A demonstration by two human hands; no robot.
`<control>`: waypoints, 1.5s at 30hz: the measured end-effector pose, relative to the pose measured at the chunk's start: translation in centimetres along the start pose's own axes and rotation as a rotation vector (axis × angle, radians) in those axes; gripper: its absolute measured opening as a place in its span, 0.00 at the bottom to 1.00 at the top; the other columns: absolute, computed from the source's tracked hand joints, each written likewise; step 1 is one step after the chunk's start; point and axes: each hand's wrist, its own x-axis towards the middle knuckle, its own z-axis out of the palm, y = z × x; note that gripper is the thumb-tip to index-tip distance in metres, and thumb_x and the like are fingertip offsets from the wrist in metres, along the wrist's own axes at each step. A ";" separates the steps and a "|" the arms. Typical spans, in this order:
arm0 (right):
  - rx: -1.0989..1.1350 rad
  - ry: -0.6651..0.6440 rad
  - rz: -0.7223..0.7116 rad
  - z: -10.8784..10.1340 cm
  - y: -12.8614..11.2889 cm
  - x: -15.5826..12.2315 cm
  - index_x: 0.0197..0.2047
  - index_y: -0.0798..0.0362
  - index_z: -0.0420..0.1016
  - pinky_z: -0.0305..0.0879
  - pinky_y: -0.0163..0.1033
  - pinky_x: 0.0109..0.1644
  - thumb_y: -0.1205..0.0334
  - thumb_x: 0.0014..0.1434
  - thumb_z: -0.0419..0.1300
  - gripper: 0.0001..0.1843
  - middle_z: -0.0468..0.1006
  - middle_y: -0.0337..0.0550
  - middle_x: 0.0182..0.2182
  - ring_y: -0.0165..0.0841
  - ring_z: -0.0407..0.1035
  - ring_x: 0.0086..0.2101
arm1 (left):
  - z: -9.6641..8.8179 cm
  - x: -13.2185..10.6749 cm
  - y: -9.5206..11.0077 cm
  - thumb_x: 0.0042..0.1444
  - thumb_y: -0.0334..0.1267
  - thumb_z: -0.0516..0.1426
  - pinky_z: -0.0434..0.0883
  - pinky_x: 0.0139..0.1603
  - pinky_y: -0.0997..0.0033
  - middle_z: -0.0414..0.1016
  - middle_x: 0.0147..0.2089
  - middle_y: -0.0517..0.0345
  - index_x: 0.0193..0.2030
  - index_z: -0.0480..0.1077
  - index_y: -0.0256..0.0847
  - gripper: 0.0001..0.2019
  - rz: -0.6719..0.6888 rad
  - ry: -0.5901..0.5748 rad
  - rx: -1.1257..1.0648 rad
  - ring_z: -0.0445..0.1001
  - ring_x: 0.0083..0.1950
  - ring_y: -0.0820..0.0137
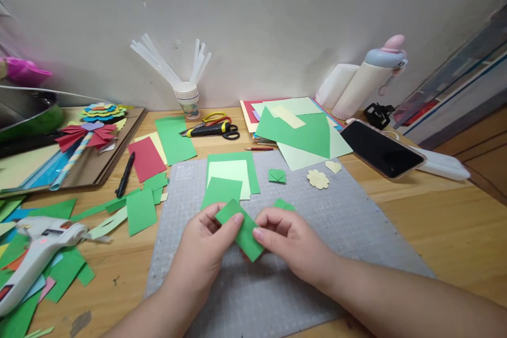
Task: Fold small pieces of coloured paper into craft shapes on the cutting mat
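A small green paper rectangle (244, 232) is held tilted above the grey cutting mat (328, 264). My left hand (212, 240) pinches its upper left part, thumb on top. My right hand (291, 240) grips its lower right edge between thumb and fingers. Just beyond my hands lie a green sheet (223, 191), a pale green sheet (233, 171) and a larger green sheet (253, 174), overlapping. A folded green paper piece (277, 176) rests farther back, and another green piece (284, 204) is partly hidden behind my right hand. A cream paper flower (318, 179) and cream heart (333, 167) lie to the right.
At the left are a glue gun (39, 248), green scraps (65, 274) and a black pen (125, 174). Scissors (230, 131), a cup of white sticks (187, 100) and a paper stack (301, 132) stand behind. A phone (382, 148) and bottle (368, 82) are at the right.
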 end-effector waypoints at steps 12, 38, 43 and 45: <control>-0.168 -0.009 -0.088 -0.5 -0.5 0.1 0.25 0.54 0.63 0.51 0.31 0.25 0.58 0.56 0.58 0.13 0.60 0.32 0.20 0.24 0.54 0.22 | 0.3 0.1 0.4 0.37 0.37 0.68 0.63 0.27 0.79 0.67 0.21 0.64 0.23 0.69 0.36 0.12 -0.074 -0.062 0.105 0.63 0.25 0.76; -0.209 0.032 -0.097 -0.5 0.0 0.0 0.26 0.53 0.61 0.53 0.32 0.26 0.58 0.58 0.56 0.13 0.59 0.33 0.21 0.25 0.55 0.23 | 0.6 -0.4 1.3 0.41 0.40 0.66 0.65 0.29 0.76 0.71 0.24 0.61 0.25 0.71 0.37 0.11 -0.004 -0.105 0.188 0.67 0.27 0.73; -0.197 0.095 -0.136 -0.5 0.2 0.2 0.26 0.52 0.60 0.53 0.32 0.26 0.59 0.58 0.55 0.12 0.59 0.32 0.21 0.26 0.54 0.23 | 0.4 -0.4 1.1 0.43 0.42 0.66 0.65 0.32 0.74 0.71 0.26 0.60 0.25 0.68 0.38 0.13 -0.034 -0.151 0.137 0.67 0.30 0.71; -0.197 0.108 -0.154 -0.5 0.1 0.2 0.25 0.52 0.59 0.51 0.32 0.26 0.59 0.58 0.55 0.12 0.57 0.32 0.20 0.26 0.53 0.22 | 0.2 -0.3 0.9 0.43 0.41 0.66 0.61 0.30 0.76 0.67 0.23 0.63 0.22 0.64 0.39 0.15 -0.036 -0.123 0.105 0.63 0.27 0.74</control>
